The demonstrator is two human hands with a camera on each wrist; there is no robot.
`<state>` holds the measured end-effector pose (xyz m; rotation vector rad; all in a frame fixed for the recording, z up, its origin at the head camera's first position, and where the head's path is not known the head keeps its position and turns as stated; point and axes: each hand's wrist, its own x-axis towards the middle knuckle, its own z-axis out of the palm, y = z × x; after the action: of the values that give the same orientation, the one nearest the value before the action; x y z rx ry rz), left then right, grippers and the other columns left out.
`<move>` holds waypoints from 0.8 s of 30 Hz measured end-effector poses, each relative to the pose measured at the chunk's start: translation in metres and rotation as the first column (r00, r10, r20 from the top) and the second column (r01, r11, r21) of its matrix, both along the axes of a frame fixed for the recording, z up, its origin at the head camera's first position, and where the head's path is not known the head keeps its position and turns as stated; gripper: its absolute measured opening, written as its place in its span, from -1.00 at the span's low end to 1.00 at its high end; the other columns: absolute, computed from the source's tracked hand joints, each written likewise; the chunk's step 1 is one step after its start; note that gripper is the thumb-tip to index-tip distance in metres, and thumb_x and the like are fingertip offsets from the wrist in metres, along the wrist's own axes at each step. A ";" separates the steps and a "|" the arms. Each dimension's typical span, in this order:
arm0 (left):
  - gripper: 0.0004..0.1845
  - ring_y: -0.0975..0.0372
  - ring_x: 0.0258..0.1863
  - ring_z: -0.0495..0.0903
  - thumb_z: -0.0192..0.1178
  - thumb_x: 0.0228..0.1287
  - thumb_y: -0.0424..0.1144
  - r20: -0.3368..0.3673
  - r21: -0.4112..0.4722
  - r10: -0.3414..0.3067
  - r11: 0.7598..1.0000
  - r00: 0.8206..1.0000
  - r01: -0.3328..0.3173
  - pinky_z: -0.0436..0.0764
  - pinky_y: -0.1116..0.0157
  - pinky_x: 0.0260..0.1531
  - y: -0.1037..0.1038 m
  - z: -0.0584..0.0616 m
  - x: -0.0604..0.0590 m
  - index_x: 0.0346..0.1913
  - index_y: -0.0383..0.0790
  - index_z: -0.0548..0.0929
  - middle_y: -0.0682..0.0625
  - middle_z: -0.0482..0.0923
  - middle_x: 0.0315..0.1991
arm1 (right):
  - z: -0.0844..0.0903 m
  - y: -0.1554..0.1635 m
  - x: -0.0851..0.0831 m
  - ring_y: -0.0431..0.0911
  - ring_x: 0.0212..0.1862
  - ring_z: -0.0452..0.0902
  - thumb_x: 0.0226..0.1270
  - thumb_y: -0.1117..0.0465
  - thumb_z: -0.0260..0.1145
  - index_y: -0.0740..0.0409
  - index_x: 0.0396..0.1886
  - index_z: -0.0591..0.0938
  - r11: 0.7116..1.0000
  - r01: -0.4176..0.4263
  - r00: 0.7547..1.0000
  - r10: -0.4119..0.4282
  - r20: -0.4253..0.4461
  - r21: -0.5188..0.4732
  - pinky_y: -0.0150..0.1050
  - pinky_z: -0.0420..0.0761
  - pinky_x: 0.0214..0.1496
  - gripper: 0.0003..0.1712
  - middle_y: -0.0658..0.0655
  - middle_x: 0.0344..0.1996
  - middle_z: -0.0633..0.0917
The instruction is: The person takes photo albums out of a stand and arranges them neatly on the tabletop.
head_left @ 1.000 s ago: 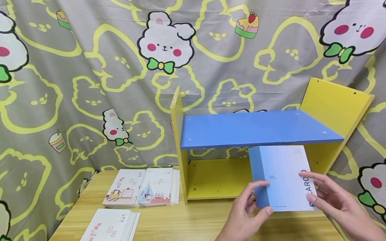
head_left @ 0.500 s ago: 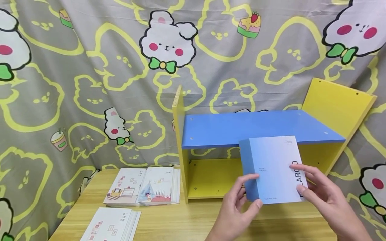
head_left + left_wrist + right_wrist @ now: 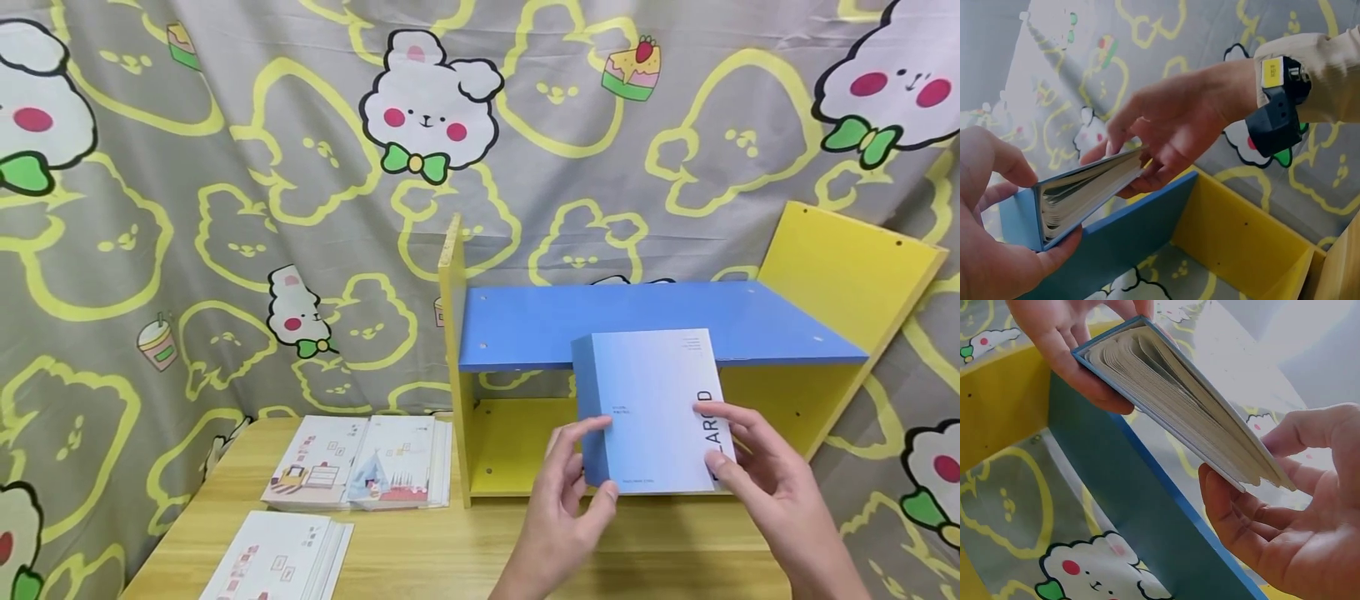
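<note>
Since a second earlier, the blue book [image 3: 651, 410] had moved left and up, in front of the blue shelf board [image 3: 645, 321] of the yellow rack [image 3: 843, 267]. Left hand [image 3: 572, 492] pinched its spine corner; right hand [image 3: 757, 467] gripped its fore-edge. Card stacks [image 3: 360, 462] lay on the table [image 3: 450, 550].

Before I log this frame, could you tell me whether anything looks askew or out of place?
The shelf's right yellow side panel leans outward while the left panel stands upright. The blue book, held in both hands, looks intact.
</note>
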<state>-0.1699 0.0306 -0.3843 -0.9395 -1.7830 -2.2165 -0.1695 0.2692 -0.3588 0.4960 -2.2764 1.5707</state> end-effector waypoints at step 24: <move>-0.30 0.03 0.14 0.53 0.07 0.33 -0.61 -0.095 -0.078 0.065 0.994 0.993 -0.072 0.67 0.25 -0.01 -0.031 0.000 -0.009 0.46 -0.02 0.38 -0.04 0.26 0.46 | 0.003 -0.034 0.002 -0.19 0.07 0.58 0.51 0.41 0.24 0.16 0.46 0.42 0.997 -0.030 1.000 0.029 -0.013 -0.078 -0.43 0.60 -0.10 -0.43 0.10 0.40 0.44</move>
<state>-0.1786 -0.0008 -0.3846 -0.9645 -1.8472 -2.0393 -0.1670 0.2355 -0.3557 0.5187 -2.1992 1.6594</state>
